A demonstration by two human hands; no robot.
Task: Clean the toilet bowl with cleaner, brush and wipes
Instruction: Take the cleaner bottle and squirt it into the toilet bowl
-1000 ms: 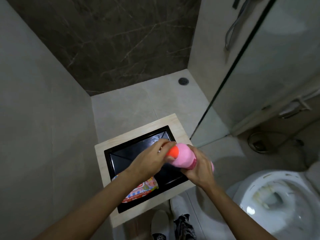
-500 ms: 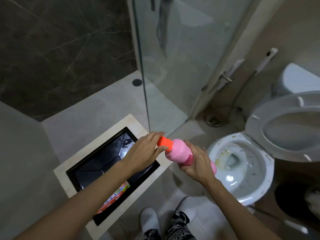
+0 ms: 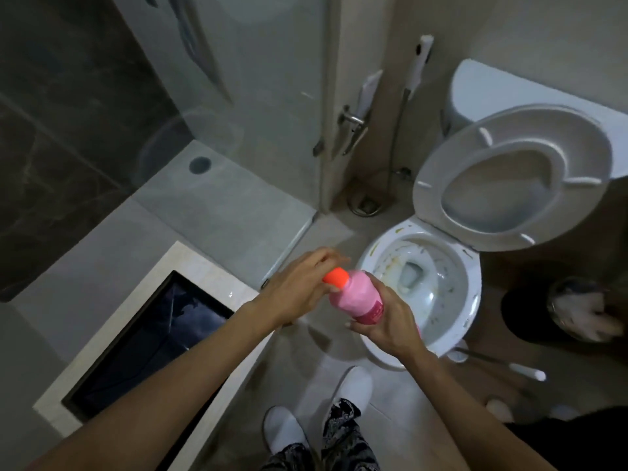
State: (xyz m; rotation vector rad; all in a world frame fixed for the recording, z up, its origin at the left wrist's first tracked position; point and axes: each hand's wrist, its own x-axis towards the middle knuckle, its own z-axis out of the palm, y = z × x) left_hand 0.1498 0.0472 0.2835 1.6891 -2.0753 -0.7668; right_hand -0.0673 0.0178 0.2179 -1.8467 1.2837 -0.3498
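A pink cleaner bottle [image 3: 355,298] lies tilted in my right hand [image 3: 387,326], which grips its lower body. Its orange cap [image 3: 336,277] points up and left, and my left hand [image 3: 299,288] is closed around that cap. Just beyond the bottle stands the white toilet bowl [image 3: 470,290], stained with brown and green marks inside, with water at the bottom. The seat and lid [image 3: 509,175] are raised against the cistern. A toilet brush [image 3: 499,363] with a white handle lies on the floor to the right of the bowl.
A black tray [image 3: 153,338] sits on a pale wooden stand at lower left. A glass shower screen [image 3: 258,107] rises behind it, with a bidet sprayer [image 3: 419,59] on the wall. A dark bin [image 3: 571,311] stands right of the toilet. My white shoes [image 3: 351,389] are below.
The view has swung right from the tray toward the toilet. Both hands carried the bottle along, now in front of the bowl; the left hand stays on the cap.
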